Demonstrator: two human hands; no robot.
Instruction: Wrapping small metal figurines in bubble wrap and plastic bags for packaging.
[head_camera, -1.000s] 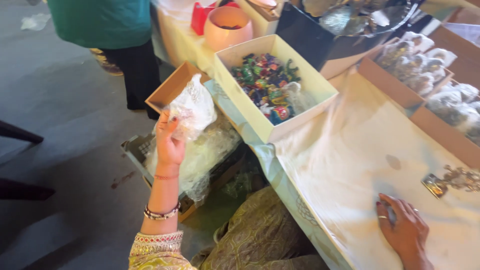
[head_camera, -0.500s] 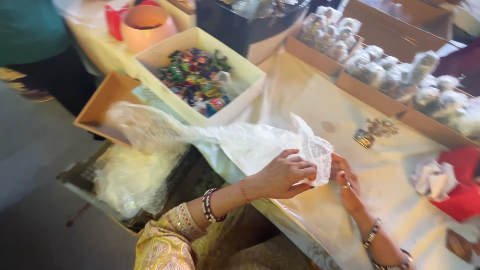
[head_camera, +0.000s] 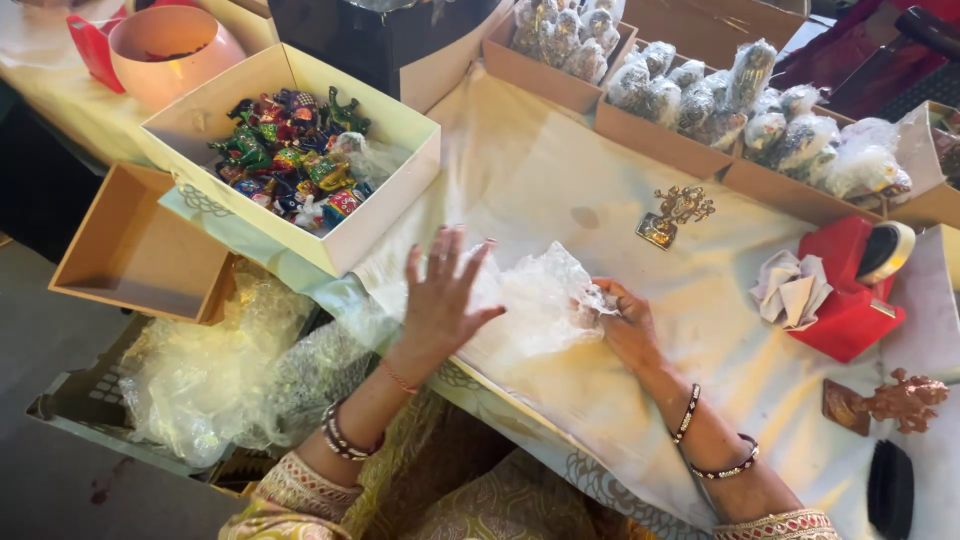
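my left hand (head_camera: 443, 290) flat, fingers spread on crinkly clear bubble wrap (head_camera: 535, 300), my right hand (head_camera: 622, 322) pinching its edge, smooth cream tablecloth (head_camera: 520, 170) beneath

A table (head_camera: 560, 160) under a pale cloth carries a box of bright trinkets (head_camera: 290, 150) at its left edge, bubble wrap (head_camera: 535, 300) near the front edge, a small brass figurine (head_camera: 672, 213) mid-table, and a red tape dispenser (head_camera: 850, 290) rightward.
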